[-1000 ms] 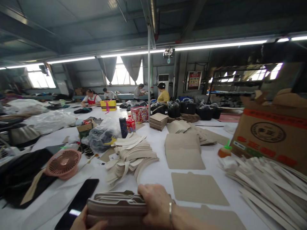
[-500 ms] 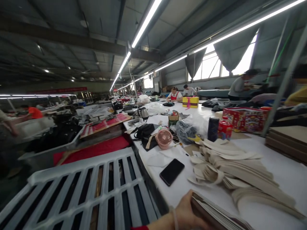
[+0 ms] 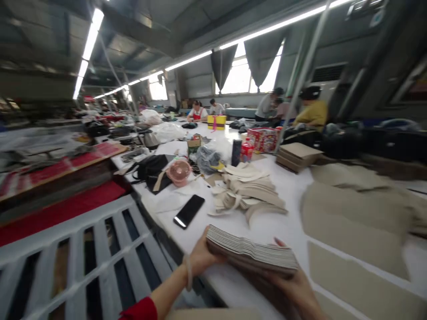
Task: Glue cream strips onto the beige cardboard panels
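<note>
Grip pinched at both ends: a worker's left hand [image 3: 200, 258] clasps one end of a thick stack of panels [image 3: 250, 249] while the right hand [image 3: 296, 284] supports the other, a fingertip showing past the far edge. From where I stand, the bundle is held up, slightly tilted, at the near side of a white table [image 3: 287, 191], its many thin edges facing upward and rippling mid-length. Each sheet looks light and fairly stiff, like card with a little bend in it; together they probably carry some weight, and smooth faces could slide against one another. Best held, I'd judge, by both short ends, squeezed evenly with fingers underneath, sparing the thin edges. Just beyond lie a black phone [image 3: 189, 212] and a heap of curved strips [image 3: 256, 186]; to the right, flat panels [image 3: 353, 222] are laid out, and to the left sits a slatted grey crate [image 3: 75, 253].
</note>
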Demonstrator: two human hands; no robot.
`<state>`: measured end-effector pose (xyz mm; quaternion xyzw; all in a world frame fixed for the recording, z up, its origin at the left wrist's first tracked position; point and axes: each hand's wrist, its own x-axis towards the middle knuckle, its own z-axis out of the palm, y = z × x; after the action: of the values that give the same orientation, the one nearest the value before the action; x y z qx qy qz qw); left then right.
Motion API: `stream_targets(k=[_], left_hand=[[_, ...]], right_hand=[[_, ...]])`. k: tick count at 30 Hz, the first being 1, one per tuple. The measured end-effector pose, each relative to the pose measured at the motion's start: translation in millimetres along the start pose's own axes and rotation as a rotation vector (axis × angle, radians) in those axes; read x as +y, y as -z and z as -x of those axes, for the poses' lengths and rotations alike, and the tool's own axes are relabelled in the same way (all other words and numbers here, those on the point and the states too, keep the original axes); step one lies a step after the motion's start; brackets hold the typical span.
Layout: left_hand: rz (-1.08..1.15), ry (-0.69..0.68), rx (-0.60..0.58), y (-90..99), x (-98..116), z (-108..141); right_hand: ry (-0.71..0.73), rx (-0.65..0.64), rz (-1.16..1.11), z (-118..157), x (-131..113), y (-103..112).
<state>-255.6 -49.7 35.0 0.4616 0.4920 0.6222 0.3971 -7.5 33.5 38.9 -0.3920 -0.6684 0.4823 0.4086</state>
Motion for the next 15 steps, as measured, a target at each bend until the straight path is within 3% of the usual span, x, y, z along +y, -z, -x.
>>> stream_targets(k=[6,11,15], left_hand=[[-0.125,-0.012,0.020,-6.2,-11.6,-5.8],[-0.170,0.021,-0.006,-6.6,-18.5,-8.4],[-0.176,0.043,0.001,-5.7,-17.3,-10.6]], right_hand=[[-0.011,0.025,-0.155,-3.7,-10.2,5.3],[0.012,-0.040,-0.235,1.3,-6.1,9.3],[0.053,0.010,-0.112,1.5,-6.9,22.0]])
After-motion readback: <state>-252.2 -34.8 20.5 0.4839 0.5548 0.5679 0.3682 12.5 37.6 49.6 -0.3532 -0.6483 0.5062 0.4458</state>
